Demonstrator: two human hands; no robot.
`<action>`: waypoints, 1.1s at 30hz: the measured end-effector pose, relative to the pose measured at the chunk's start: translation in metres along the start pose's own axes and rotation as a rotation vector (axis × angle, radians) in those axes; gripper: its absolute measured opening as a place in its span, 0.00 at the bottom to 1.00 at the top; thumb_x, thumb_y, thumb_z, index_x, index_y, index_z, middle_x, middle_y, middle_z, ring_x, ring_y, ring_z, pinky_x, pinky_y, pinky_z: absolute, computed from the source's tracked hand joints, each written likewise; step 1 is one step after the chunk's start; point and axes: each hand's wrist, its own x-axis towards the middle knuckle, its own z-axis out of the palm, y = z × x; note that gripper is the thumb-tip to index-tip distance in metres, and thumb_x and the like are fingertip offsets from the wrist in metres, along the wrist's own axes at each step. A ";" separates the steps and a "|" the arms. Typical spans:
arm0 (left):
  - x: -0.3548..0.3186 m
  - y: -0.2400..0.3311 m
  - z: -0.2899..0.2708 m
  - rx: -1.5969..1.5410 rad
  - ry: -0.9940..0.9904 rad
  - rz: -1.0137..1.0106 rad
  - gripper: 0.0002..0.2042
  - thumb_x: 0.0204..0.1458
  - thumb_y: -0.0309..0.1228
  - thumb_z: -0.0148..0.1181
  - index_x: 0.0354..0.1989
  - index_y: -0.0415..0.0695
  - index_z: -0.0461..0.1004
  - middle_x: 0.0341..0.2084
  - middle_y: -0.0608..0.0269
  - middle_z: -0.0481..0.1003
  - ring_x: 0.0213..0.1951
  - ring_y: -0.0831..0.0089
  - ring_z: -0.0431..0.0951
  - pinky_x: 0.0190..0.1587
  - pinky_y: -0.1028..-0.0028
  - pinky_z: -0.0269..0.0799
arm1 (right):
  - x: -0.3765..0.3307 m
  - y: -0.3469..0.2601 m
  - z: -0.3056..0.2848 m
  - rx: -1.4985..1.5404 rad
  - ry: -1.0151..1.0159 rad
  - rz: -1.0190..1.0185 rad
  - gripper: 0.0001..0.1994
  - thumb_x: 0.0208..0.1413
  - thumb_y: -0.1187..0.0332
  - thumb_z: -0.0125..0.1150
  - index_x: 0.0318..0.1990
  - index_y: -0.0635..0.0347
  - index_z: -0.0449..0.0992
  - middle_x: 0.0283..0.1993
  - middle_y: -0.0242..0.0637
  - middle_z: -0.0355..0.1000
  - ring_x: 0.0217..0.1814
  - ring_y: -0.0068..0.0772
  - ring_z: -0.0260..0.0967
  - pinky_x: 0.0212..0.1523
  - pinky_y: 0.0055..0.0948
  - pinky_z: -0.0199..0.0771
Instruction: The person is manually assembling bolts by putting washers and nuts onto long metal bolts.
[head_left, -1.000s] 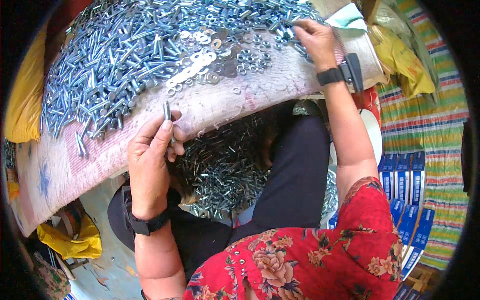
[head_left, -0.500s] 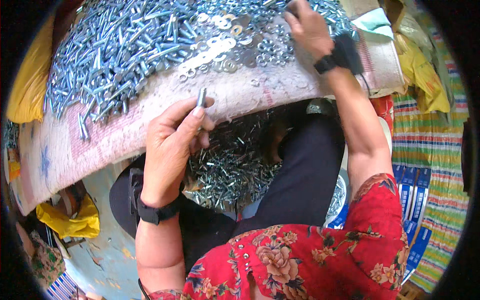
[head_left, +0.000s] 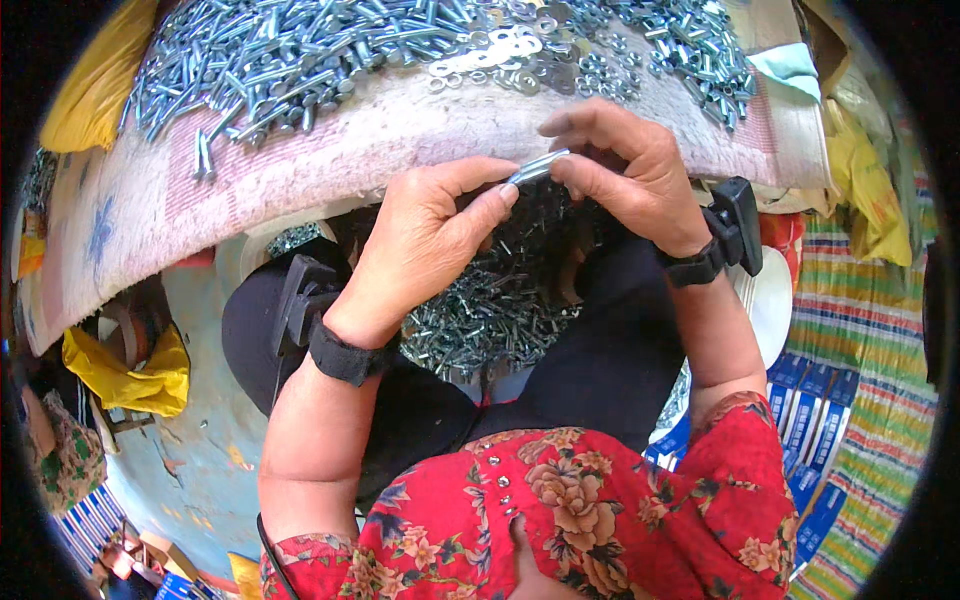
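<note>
My left hand (head_left: 425,235) is closed, pinching a shiny silver bolt (head_left: 538,167) between thumb and forefinger. The bolt lies tilted, its right end higher. At that end is my right hand (head_left: 630,175), its thumb against the metal and its fingers curled over it, the forefinger raised. Whether a separate sleeve sits on the bolt is too small to tell. Beyond the hands, on a cloth-covered work surface (head_left: 330,160), lie a heap of bolts (head_left: 290,60), flat washers (head_left: 510,50), nuts (head_left: 605,80) and short metal sleeves (head_left: 700,50).
Below the hands, between my knees, is a mass of metal fasteners (head_left: 490,320). A pale green cloth (head_left: 788,68) lies at the surface's right end. Yellow bags hang at both sides, another yellow bag (head_left: 130,375) is lower left. Blue-and-white boxes (head_left: 810,420) stand right on striped sheeting (head_left: 870,330).
My right hand has come back from the far pile to the bolt in my left hand. My left hand has moved right, and the bolt has tipped from upright to slanting. The view has shifted.
</note>
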 end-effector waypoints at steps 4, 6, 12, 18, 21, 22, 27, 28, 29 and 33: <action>-0.002 -0.010 0.001 0.064 0.185 0.311 0.10 0.49 0.26 0.53 0.41 0.40 0.72 0.19 0.64 0.73 0.21 0.85 0.70 0.23 0.82 0.64 | 0.008 0.001 0.020 -0.053 -0.045 0.053 0.08 0.46 0.70 0.60 0.31 0.62 0.68 0.17 0.30 0.65 0.19 0.16 0.60 0.19 0.18 0.60; -0.006 -0.005 -0.004 0.107 0.221 0.374 0.11 0.49 0.26 0.53 0.41 0.40 0.72 0.19 0.63 0.73 0.22 0.84 0.70 0.24 0.81 0.65 | 0.016 0.002 0.030 -0.061 -0.022 0.037 0.07 0.48 0.69 0.59 0.29 0.62 0.68 0.16 0.32 0.64 0.18 0.16 0.60 0.19 0.20 0.60; -0.014 0.001 -0.026 -0.291 0.098 0.017 0.11 0.52 0.29 0.52 0.42 0.39 0.72 0.26 0.65 0.74 0.23 0.85 0.69 0.24 0.85 0.64 | 0.064 0.022 0.014 -0.459 0.258 -0.222 0.08 0.47 0.66 0.58 0.32 0.60 0.76 0.22 0.39 0.70 0.25 0.34 0.69 0.26 0.27 0.68; -0.014 -0.005 -0.038 -0.517 0.181 0.003 0.11 0.52 0.29 0.50 0.41 0.37 0.71 0.29 0.59 0.76 0.22 0.82 0.72 0.24 0.85 0.65 | 0.090 0.058 0.007 -0.897 0.110 -0.333 0.08 0.42 0.66 0.58 0.30 0.58 0.77 0.26 0.39 0.70 0.31 0.41 0.69 0.31 0.36 0.69; -0.015 -0.002 -0.042 -0.545 0.191 -0.013 0.12 0.52 0.29 0.50 0.42 0.37 0.71 0.30 0.57 0.76 0.23 0.81 0.72 0.23 0.86 0.66 | 0.093 0.059 0.003 -0.857 0.134 -0.359 0.07 0.43 0.67 0.58 0.29 0.59 0.76 0.26 0.39 0.71 0.30 0.41 0.69 0.30 0.34 0.69; -0.015 -0.003 -0.042 -0.547 0.193 -0.013 0.12 0.52 0.29 0.50 0.42 0.37 0.71 0.30 0.57 0.76 0.23 0.81 0.72 0.23 0.86 0.66 | 0.092 0.060 0.003 -0.857 0.131 -0.359 0.07 0.43 0.67 0.58 0.29 0.59 0.76 0.26 0.39 0.71 0.30 0.41 0.69 0.30 0.34 0.69; -0.016 -0.007 -0.046 -0.663 0.280 -0.026 0.10 0.52 0.28 0.50 0.41 0.37 0.71 0.30 0.58 0.75 0.22 0.80 0.72 0.22 0.86 0.66 | 0.083 0.046 0.016 -0.703 0.406 -0.352 0.04 0.41 0.71 0.58 0.25 0.60 0.76 0.23 0.39 0.70 0.25 0.41 0.69 0.26 0.30 0.69; -0.017 -0.008 -0.047 -0.663 0.285 -0.028 0.10 0.52 0.28 0.50 0.41 0.37 0.71 0.30 0.58 0.75 0.22 0.80 0.72 0.22 0.86 0.66 | 0.083 0.043 0.024 -0.699 0.390 -0.386 0.04 0.41 0.71 0.58 0.25 0.59 0.76 0.23 0.38 0.70 0.25 0.40 0.69 0.25 0.30 0.69; -0.016 -0.007 -0.047 -0.676 0.300 -0.033 0.10 0.52 0.28 0.50 0.40 0.37 0.71 0.30 0.58 0.75 0.22 0.80 0.72 0.22 0.87 0.66 | 0.083 0.045 0.031 -0.714 0.378 -0.482 0.03 0.41 0.70 0.58 0.24 0.57 0.75 0.23 0.37 0.70 0.24 0.39 0.69 0.24 0.30 0.69; -0.017 -0.006 -0.047 -0.695 0.327 -0.032 0.10 0.52 0.28 0.51 0.40 0.36 0.70 0.29 0.58 0.75 0.22 0.80 0.72 0.22 0.87 0.66 | 0.083 0.045 0.051 -0.870 0.272 -0.463 0.02 0.41 0.68 0.57 0.24 0.54 0.74 0.22 0.34 0.67 0.23 0.38 0.69 0.23 0.32 0.69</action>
